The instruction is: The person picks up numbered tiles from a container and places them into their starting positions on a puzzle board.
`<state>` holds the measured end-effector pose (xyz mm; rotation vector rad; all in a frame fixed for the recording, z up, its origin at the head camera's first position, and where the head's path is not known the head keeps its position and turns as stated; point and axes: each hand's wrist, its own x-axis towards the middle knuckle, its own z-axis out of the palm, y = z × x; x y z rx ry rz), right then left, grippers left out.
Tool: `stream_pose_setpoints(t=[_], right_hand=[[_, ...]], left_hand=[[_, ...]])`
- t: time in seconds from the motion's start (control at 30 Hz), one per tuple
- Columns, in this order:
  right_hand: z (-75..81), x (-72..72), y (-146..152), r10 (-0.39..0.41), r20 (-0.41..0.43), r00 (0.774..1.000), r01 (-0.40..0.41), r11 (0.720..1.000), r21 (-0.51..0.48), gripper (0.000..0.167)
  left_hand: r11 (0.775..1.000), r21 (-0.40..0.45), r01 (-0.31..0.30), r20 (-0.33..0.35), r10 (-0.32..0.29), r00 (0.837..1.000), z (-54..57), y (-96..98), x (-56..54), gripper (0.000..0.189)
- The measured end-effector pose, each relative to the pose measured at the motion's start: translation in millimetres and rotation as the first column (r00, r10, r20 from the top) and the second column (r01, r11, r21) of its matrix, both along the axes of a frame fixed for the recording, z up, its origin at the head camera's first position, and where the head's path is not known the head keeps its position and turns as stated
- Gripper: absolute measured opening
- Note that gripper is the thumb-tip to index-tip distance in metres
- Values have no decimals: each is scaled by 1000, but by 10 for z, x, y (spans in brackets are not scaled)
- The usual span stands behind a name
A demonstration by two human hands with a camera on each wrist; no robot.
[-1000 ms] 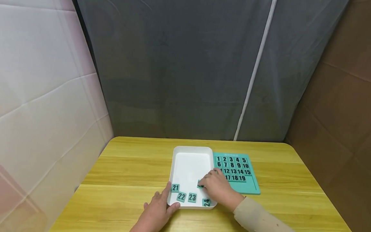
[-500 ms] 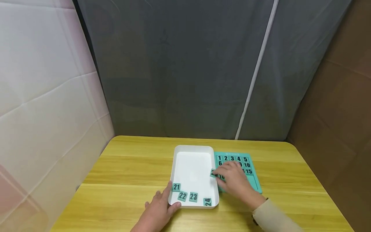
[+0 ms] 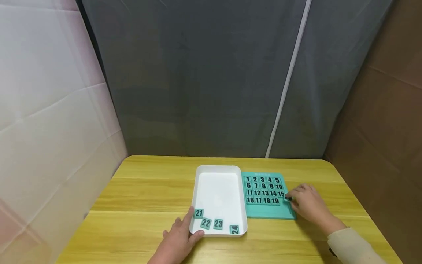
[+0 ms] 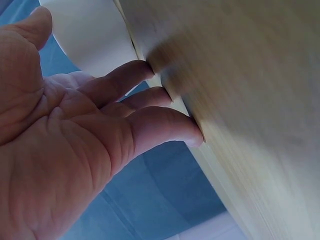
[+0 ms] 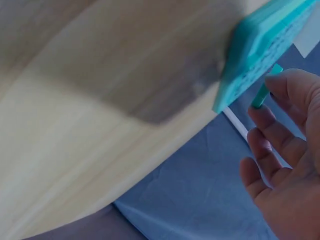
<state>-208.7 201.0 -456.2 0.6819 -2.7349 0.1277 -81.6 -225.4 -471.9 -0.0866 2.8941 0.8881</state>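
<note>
My left hand (image 3: 178, 236) rests at the near-left corner of a white tray (image 3: 217, 234), index finger along its side wall and thumb at its front rim. Its other fingers (image 4: 167, 125) touch the wooden table in the left wrist view. Between thumb and fingertips, my right hand (image 3: 310, 205) pinches a small teal number tile (image 5: 267, 87), held edge-on over the right side of a teal number board (image 3: 270, 212); its number is hidden. The board carries tiles 1 to 19 in rows, with a bare strip below them.
Inside the tray's near end lie tile 21 (image 3: 199, 213), tile 22 (image 3: 206, 223), tile 23 (image 3: 218, 224) and a sideways tile 24 (image 3: 234, 229). The board sits against the tray's right side on the wooden table (image 3: 148, 190). A grey curtain (image 3: 204, 80) hangs behind.
My right hand has picked the tile out of the tray and carried it rightward across the board to its right edge. The left hand has stayed at the tray's corner.
</note>
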Motion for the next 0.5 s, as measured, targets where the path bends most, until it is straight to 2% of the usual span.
stream_pose_setpoints(t=[0.2,0.5], right_hand=[[-96,-32,-12,6,45,999,-7,1000,16,19],[-195,-69,-77,17,50,999,-18,1000,17,22]], left_hand=[[1000,12,-1,0,1,1000,-8,11,8,87],[1000,-12,5,-2,-5,1000,-16,-1,6,88]])
